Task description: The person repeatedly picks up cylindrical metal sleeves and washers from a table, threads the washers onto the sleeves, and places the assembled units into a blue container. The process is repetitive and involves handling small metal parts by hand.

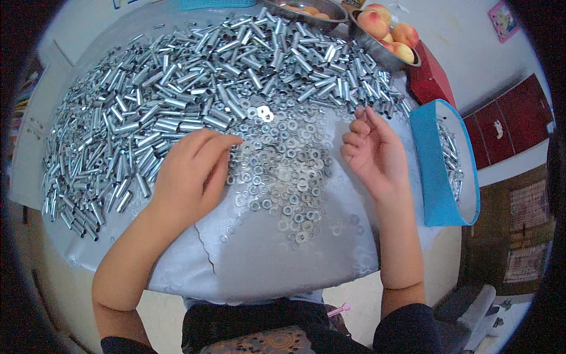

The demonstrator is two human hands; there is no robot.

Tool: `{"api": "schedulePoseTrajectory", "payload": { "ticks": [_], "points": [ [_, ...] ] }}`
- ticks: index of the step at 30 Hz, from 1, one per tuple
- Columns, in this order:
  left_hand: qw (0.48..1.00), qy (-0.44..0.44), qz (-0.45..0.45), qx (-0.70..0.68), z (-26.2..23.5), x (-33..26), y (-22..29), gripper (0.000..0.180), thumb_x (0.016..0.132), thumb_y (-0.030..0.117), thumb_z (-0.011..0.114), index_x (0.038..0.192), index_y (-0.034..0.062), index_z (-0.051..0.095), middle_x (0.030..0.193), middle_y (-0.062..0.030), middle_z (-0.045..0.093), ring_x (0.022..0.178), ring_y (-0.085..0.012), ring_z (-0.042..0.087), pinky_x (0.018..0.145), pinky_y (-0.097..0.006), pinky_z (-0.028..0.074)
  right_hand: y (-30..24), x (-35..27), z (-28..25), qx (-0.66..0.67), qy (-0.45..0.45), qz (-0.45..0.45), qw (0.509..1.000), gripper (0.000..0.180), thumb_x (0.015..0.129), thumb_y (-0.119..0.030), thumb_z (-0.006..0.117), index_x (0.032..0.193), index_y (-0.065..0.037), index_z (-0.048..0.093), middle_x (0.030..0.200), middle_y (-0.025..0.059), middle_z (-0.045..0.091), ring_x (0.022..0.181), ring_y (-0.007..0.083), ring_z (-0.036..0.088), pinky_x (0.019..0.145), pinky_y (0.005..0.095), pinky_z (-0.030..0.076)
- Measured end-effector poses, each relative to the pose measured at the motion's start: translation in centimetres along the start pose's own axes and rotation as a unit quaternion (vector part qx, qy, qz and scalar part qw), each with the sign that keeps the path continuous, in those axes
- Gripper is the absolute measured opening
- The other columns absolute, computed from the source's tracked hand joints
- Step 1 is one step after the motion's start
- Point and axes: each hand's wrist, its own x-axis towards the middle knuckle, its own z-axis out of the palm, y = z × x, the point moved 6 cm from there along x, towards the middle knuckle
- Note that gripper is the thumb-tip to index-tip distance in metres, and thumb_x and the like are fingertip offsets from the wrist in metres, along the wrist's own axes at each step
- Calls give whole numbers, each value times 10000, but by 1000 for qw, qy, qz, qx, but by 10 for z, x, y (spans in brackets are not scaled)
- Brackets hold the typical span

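Observation:
My left hand (191, 174) lies palm down on the table, fingertips reaching into a spread of small silver washers (283, 171). My right hand (368, 150) hovers at the right edge of the washers, fingers loosely curled, palm turned left; whether it holds something small I cannot tell. A large heap of short silver metal tubes (194, 88) covers the far and left part of the round table (265, 259), which has a pale grey-blue cloth.
A blue and white box (445, 171) holding several tubes stands at the table's right edge. Two metal bowls sit at the back: one with peaches (389, 32), another (306, 10) with orange pieces. A red cabinet (501, 127) is on the right.

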Motion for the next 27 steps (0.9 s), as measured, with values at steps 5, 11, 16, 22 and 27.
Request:
{"api": "schedulePoseTrajectory", "payload": {
  "ticks": [5, 11, 16, 22, 27],
  "points": [
    [995, -48, -87, 4, -6, -4, -26, 225, 703, -34, 489, 899, 45, 567, 838, -100, 536, 775, -289, 531, 691, -371, 430, 14, -11, 23, -350, 45, -42, 935, 183, 858, -213, 531, 883, -35, 564, 654, -4, 486, 612, 100, 449, 535, 237, 365],
    [984, -134, -114, 17, -12, -2, -25, 260, 692, -43, 469, 925, 33, 555, 898, -133, 544, 855, -307, 537, 758, -365, 429, 43, -30, 72, -769, -163, -298, 542, 194, 741, -119, 626, 914, -44, 581, 848, 110, 577, 810, 280, 553, 700, 359, 448],
    [994, -73, -55, 63, -18, 1, -24, 297, 691, -49, 505, 963, 56, 560, 990, -121, 551, 921, -295, 526, 819, -362, 419, 60, -32, 73, -778, -247, -238, 526, 200, 732, -106, 647, 919, -52, 599, 894, 96, 572, 864, 270, 532, 765, 351, 430],
    [988, -100, -20, 113, -7, -3, -26, 281, 682, 1, 514, 949, 69, 568, 964, -62, 569, 847, -245, 514, 757, -347, 418, 64, -31, 72, -785, -238, -264, 507, 302, 745, -182, 631, 1001, -43, 553, 978, 140, 554, 907, 316, 525, 812, 389, 418],
    [985, -140, -30, 97, -6, -3, -30, 210, 727, 47, 566, 934, 75, 559, 961, -90, 578, 888, -270, 526, 794, -353, 419, 63, -31, 72, -791, -218, -242, 518, 312, 728, -152, 656, 1007, -46, 566, 1012, 133, 538, 942, 310, 512, 822, 378, 418]
  ]
}}
